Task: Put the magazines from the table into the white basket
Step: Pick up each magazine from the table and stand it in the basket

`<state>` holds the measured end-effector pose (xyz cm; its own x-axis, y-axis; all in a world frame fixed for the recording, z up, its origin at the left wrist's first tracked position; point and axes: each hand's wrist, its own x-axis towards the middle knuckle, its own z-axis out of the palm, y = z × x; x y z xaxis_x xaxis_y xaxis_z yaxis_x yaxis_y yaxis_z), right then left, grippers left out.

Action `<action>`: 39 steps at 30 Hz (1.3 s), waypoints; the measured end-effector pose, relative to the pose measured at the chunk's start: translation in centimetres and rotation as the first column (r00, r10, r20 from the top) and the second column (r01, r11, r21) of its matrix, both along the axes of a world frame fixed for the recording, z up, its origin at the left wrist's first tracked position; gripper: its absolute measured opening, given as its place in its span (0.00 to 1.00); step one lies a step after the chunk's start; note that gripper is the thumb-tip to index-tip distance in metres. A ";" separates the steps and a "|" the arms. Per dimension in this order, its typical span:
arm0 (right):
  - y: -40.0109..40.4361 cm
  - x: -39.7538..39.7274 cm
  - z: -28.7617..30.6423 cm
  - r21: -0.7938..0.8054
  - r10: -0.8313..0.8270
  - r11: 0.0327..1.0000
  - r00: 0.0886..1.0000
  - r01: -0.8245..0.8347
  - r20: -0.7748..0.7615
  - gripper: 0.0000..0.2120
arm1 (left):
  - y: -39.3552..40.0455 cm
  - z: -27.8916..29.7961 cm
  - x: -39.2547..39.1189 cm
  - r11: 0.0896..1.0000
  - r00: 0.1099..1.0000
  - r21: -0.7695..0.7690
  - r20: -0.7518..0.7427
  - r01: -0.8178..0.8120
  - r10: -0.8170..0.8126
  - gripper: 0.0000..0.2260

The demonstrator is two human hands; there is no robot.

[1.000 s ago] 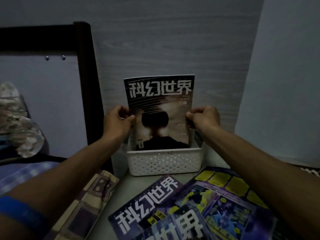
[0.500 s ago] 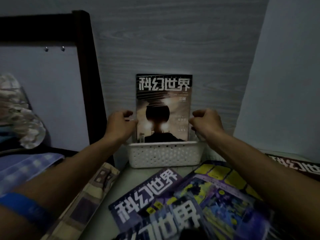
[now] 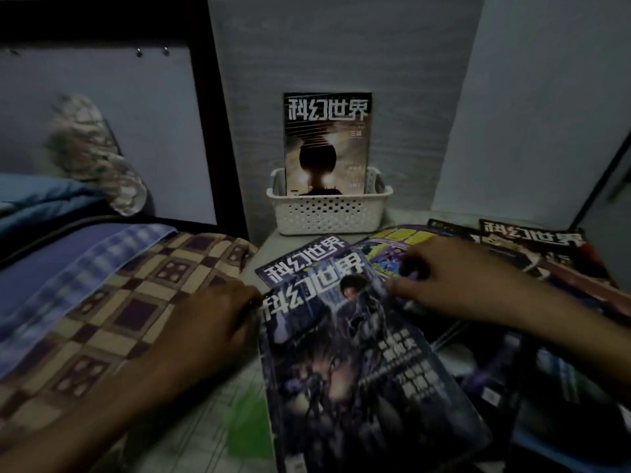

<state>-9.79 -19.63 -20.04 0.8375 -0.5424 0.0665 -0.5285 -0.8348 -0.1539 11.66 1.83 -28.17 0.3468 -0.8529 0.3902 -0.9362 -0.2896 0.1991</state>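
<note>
The room was dim, with a grey wall behind a table strewn with magazines. The left hand rested with curled fingers at the left edge of the top magazine; whether it pinched that edge could not be told. The right hand hovered with loosely bent fingers over the purple-and-yellow magazine, its thumb beside the top magazine's right edge. Beyond both hands, the white basket held one magazine upright against the wall
</note>
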 end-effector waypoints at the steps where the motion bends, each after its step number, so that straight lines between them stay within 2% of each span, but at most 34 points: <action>1: 0.8 -0.4 -0.3 -0.021 -0.032 0.999 0.994 0.030 -0.104 0.28 | 0.7 -0.4 -0.9 0.996 1.000 0.094 0.026 0.002 -0.004 0.04; 2: 1.7 -0.8 -0.8 0.001 -0.049 0.999 0.985 0.050 -0.168 0.30 | 1.1 -0.8 -1.6 0.986 0.999 0.167 0.041 -0.010 0.003 0.05; 4: 3.1 -1.1 -1.9 0.079 -0.052 0.995 0.984 0.067 -0.170 0.27 | 1.5 -1.8 -3.0 0.983 0.999 0.176 0.012 -0.041 0.040 0.08; 5: 3.7 -1.1 -2.5 0.096 -0.061 0.993 0.990 0.073 -0.127 0.25 | 1.4 -2.1 -3.8 0.991 0.996 0.123 -0.064 -0.060 0.068 0.08; 6: 4.0 -1.2 -2.9 0.114 -0.082 0.989 0.994 0.090 -0.071 0.22 | 1.2 -2.2 -4.6 0.994 0.969 0.039 -0.224 -0.097 0.104 0.08; 7: 4.3 -1.3 -3.1 0.169 -0.110 0.979 0.994 0.110 -0.007 0.19 | 1.0 -2.2 -5.1 0.985 0.872 -0.052 -0.474 -0.166 0.122 0.08; 8: 4.5 -1.4 -3.3 0.279 -0.145 0.953 0.987 0.121 0.068 0.17 | 0.6 -1.9 -5.5 0.959 0.667 -0.117 -0.740 -0.259 0.090 0.07; 9: 4.7 -1.3 -3.4 0.431 -0.187 0.896 0.971 0.108 0.145 0.13 | 0.2 -1.5 -5.7 0.931 0.403 -0.147 -0.915 -0.335 0.001 0.08; 10: 4.9 -1.2 -3.4 0.581 -0.233 0.811 0.947 0.063 0.223 0.10 | -0.2 -1.1 -5.7 0.907 0.167 -0.163 -0.980 -0.388 -0.105 0.11; 11: 5.1 -1.2 -3.2 0.692 -0.285 0.722 0.908 -0.006 0.306 0.06 | -0.3 -0.8 -5.2 0.882 0.002 -0.187 -0.979 -0.433 -0.206 0.14; 12: 5.1 -1.2 -2.8 0.756 -0.343 0.649 0.853 -0.087 0.393 0.04 | -0.5 -0.5 -4.8 0.858 -0.100 -0.209 -0.953 -0.469 -0.287 0.16; 13: 4.9 -1.3 -2.2 0.781 -0.394 0.600 0.785 -0.174 0.478 0.02 | -0.5 0.1 -4.5 0.848 -0.149 -0.233 -0.929 -0.477 -0.339 0.17; 14: 4.8 -1.3 -1.5 0.777 -0.429 0.573 0.713 -0.260 0.555 0.02 | -0.5 0.5 -4.3 0.854 -0.149 -0.263 -0.920 -0.448 -0.362 0.15; 15: 4.6 -1.2 -0.8 0.749 -0.445 0.569 0.640 -0.339 0.627 0.02 | -0.6 1.1 -4.4 0.868 -0.095 -0.308 -0.924 -0.389 -0.370 0.12; 17: 4.1 -1.0 0.6 0.652 -0.427 0.616 0.508 -0.443 0.748 0.01 | -1.1 2.5 -4.5 0.866 0.144 -0.417 -0.909 -0.275 -0.392 0.11; 19: 3.2 -0.5 1.9 0.524 -0.356 0.697 0.399 -0.489 0.845 0.02 | -2.3 4.5 -3.9 0.795 0.387 -0.557 -0.806 -0.240 -0.448 0.11; 21: 1.8 0.1 3.0 0.411 -0.276 0.783 0.331 -0.468 0.903 0.04 | -3.7 7.0 -2.7 0.720 0.562 -0.656 -0.691 -0.225 -0.455 0.12; 22: 1.1 0.5 3.4 0.376 -0.246 0.822 0.327 -0.428 0.912 0.05 | -4.3 7.9 -2.2 0.702 0.618 -0.680 -0.649 -0.212 -0.443 0.12; 25: -1.1 1.2 2.0 0.417 -0.274 0.850 0.405 -0.322 0.872 0.07 | -5.8 7.7 -1.0 0.721 0.665 -0.662 -0.634 -0.203 -0.395 0.12; 27: -1.9 1.4 -0.1 0.469 -0.300 0.846 0.503 -0.251 0.811 0.10 | -6.3 5.4 -0.8 0.792 0.663 -0.578 -0.674 -0.198 -0.326 0.16; 29: -2.6 1.5 -1.8 0.479 -0.314 0.856 0.538 -0.196 0.782 0.14 | -6.8 3.0 -0.5 0.853 0.710 -0.490 -0.665 -0.180 -0.232 0.20; 33: -4.8 3.1 -1.1 0.468 -0.346 0.876 0.527 -0.114 0.776 0.10 | -8.4 2.9 1.2 0.835 0.739 -0.513 -0.637 -0.197 -0.217 0.21; 37: -7.5 7.2 3.8 0.465 -0.370 0.873 0.423 -0.146 0.827 0.08 | -11.4 8.1 4.9 0.731 0.829 -0.649 -0.515 -0.211 -0.217 0.14; 39: -9.1 9.9 6.4 0.480 -0.396 0.862 0.373 -0.164 0.839 0.08 | -13.5 11.4 7.2 0.717 0.872 -0.673 -0.447 -0.180 -0.200 0.10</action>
<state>0.07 -28.75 -13.60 0.3411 -0.8203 0.4592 0.0802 -0.4613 -0.8836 18.85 -11.63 -16.78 0.6337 -0.4209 0.6490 -0.6734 0.1126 0.7306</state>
